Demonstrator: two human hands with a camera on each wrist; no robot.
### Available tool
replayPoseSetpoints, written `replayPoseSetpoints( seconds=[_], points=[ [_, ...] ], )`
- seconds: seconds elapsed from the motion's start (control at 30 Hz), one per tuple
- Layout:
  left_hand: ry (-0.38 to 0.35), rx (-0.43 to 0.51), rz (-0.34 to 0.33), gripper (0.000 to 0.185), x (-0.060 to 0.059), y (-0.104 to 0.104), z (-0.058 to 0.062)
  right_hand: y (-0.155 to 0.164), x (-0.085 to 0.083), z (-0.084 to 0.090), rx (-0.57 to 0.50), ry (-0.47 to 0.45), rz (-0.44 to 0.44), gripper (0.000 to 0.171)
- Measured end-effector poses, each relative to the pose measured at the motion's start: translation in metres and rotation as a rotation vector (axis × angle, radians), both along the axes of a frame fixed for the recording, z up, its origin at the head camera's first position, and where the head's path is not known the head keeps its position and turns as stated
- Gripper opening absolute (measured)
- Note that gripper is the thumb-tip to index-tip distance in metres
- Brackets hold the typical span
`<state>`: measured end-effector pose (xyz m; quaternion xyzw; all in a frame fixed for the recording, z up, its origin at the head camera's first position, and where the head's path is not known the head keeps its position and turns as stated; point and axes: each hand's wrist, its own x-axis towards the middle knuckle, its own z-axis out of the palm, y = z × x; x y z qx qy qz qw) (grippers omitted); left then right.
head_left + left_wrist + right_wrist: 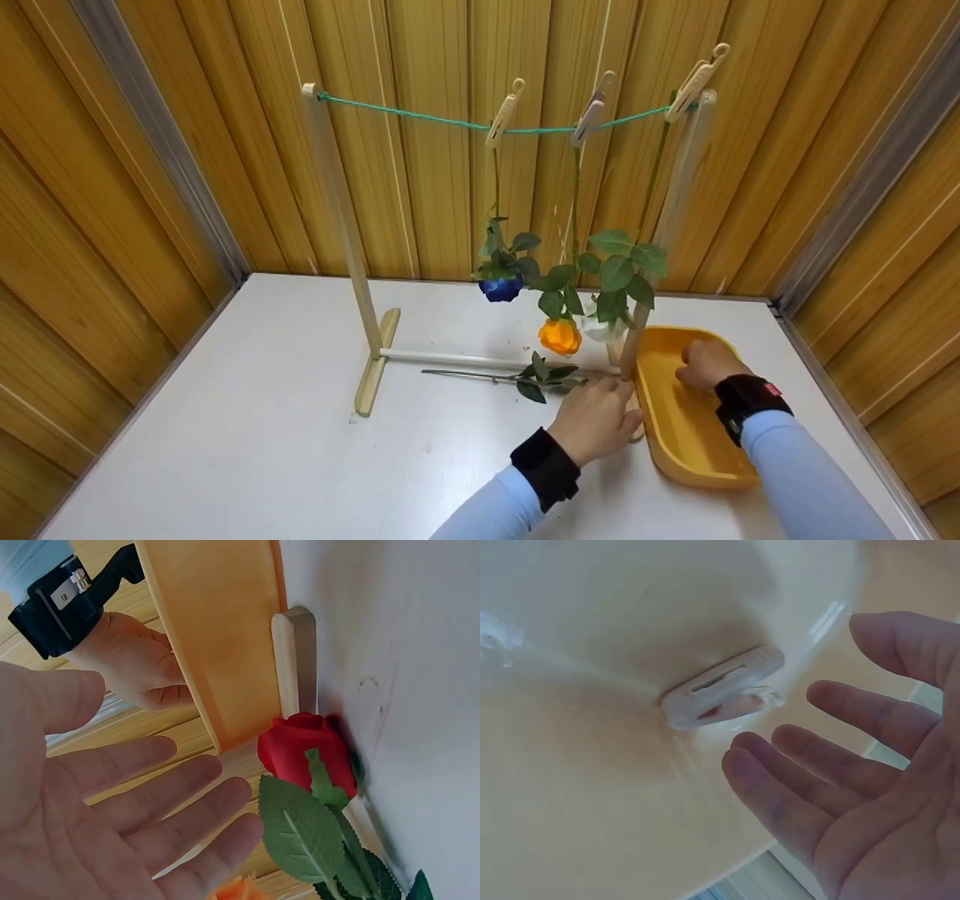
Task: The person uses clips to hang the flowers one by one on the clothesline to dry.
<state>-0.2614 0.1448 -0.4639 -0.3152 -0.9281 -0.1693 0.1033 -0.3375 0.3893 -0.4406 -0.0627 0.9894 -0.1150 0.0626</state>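
Wood-panelled walls [450,187] enclose white table [262,435] bearing yellow tray [686,442].

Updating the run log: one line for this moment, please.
left hand: open, beside red rose | right hand: open, reaching for clothespin in yellow tray

head overview; close, perhaps blurred wrists

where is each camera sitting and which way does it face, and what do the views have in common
Head: on the person's head, facing forward and down at the drying rack, hung roses, yellow tray; both forearms show.
Left wrist: on the left wrist, facing past the open left hand at the red rose.
Right wrist: on the right wrist, facing past the open right hand at a clothespin in the tray.
Shared: the tray appears in all three.
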Motion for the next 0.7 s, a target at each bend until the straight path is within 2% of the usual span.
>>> replayPoseSetpoints(
  seconds=[0.37,0.57,0.7],
  points=[
    [0.009,-0.021,0.012,0.035,0.002,-0.002,0.002,0.004,-0.003,-0.015,0.025,-0.005,-0.023,0.007],
    [0.008,-0.017,0.016,0.038,0.003,-0.005,0.001,0.005,-0.001,-0.017,0.014,-0.013,-0.025,0.015],
    [0.060,-0.007,0.013,0.040,0.003,-0.008,-0.001,0.005,0.001,-0.017,-0.002,0.002,-0.002,0.023]
  ],
)
